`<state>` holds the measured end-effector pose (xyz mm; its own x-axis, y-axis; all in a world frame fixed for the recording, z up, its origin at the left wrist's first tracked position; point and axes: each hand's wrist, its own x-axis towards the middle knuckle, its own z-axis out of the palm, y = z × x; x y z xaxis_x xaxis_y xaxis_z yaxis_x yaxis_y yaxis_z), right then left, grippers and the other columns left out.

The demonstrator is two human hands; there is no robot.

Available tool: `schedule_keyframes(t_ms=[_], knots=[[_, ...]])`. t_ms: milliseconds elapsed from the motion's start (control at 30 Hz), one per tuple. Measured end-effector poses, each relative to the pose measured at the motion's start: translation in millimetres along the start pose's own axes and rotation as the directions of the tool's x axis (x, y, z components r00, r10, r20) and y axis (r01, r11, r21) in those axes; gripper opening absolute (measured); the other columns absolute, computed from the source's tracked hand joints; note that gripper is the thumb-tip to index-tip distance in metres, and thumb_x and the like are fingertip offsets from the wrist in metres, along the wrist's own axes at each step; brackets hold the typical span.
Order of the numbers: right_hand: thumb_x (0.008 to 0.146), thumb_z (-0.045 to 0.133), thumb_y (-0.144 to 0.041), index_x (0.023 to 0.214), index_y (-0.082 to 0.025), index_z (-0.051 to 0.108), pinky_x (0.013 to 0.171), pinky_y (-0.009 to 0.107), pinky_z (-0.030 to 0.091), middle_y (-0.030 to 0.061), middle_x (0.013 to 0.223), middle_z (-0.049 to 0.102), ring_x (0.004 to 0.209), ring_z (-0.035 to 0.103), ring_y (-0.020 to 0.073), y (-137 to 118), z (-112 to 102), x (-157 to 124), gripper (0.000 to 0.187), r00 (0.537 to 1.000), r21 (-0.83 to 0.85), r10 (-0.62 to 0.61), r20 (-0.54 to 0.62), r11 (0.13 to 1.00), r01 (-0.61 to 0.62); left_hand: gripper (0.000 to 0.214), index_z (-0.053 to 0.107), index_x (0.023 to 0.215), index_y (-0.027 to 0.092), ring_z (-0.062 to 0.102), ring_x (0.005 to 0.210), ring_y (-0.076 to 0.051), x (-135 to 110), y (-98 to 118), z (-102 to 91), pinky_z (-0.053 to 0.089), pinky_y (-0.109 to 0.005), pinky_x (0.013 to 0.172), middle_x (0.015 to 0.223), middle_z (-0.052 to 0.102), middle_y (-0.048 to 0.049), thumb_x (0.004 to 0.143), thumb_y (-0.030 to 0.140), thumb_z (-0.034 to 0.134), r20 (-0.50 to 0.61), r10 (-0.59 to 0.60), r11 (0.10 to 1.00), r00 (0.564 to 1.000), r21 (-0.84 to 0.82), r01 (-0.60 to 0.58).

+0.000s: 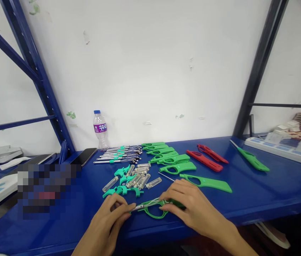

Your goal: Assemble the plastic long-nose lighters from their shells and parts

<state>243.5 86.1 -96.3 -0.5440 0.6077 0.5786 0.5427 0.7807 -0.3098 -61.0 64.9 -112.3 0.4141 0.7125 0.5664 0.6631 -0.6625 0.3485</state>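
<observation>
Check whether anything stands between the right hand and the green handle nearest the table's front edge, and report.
Nothing visible does. The right hand holds the green handle directly, while the left hand pinches the metal tube at the handle's left end. The teal pieces lie beyond, not between.

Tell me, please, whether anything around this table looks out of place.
The drink bottle seems out of place, being unlike the metal rods laid just before it. The wall has scuffed patches; no spill shows.
</observation>
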Motion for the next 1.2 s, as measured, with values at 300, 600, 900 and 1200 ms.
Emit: schedule_keyframes(t_ms=[300,600,900,1200], knots=[[0.107,0.066,-0.039,0.108,-0.027,0.067,0.082,0.030,0.049,-0.0028,0.104,0.076,0.092,0.070,0.0182,-0.7,-13.4,-1.1,0.012,0.969,0.114,0.245,0.043,0.962,-0.249,0.026,0.077,0.125,0.032,0.074,0.084,-0.016,0.7,0.9,-1.9,0.060,-0.020,0.074,0.097,0.072,-0.0028,0.107,0.029,0.059,-0.022,0.004,1.000,1.000,-0.004,-0.004],[0.105,0.069,-0.036,0.107,-0.027,0.070,0.099,0.031,0.053,0.0008,0.116,0.074,0.108,0.071,0.0203,3.2,-20.8,-18.5,0.009,0.979,0.149,0.178,0.100,0.970,-0.192,0.023,0.079,0.120,0.031,0.076,0.089,-0.019,1.5,0.2,-2.4,0.063,-0.023,0.077,0.101,0.075,-0.0049,0.106,0.037,0.061,-0.036,-0.015,1.000,0.999,-0.024,0.014],[0.109,0.061,-0.030,0.112,-0.029,0.073,0.100,0.032,0.053,0.0000,0.116,0.075,0.109,0.071,0.0195,2.4,-16.9,-19.0,0.012,0.987,0.103,0.144,0.078,0.983,-0.151,0.020,0.079,0.116,0.031,0.075,0.089,-0.017,3.0,-0.4,-2.5,0.061,-0.020,0.078,0.100,0.073,-0.0031,0.105,0.030,0.063,-0.033,0.015,1.000,0.999,-0.022,-0.016],[0.109,0.060,-0.024,0.112,-0.027,0.075,0.099,0.038,0.050,0.0018,0.118,0.074,0.107,0.069,0.0208,2.6,-16.1,-19.7,0.015,0.995,0.027,0.053,0.083,0.998,-0.056,0.025,0.079,0.122,0.031,0.075,0.091,-0.018,2.8,4.8,-3.0,0.063,-0.023,0.080,0.107,0.073,-0.0055,0.107,0.028,0.059,-0.033,0.017,1.000,0.999,-0.009,-0.017]])
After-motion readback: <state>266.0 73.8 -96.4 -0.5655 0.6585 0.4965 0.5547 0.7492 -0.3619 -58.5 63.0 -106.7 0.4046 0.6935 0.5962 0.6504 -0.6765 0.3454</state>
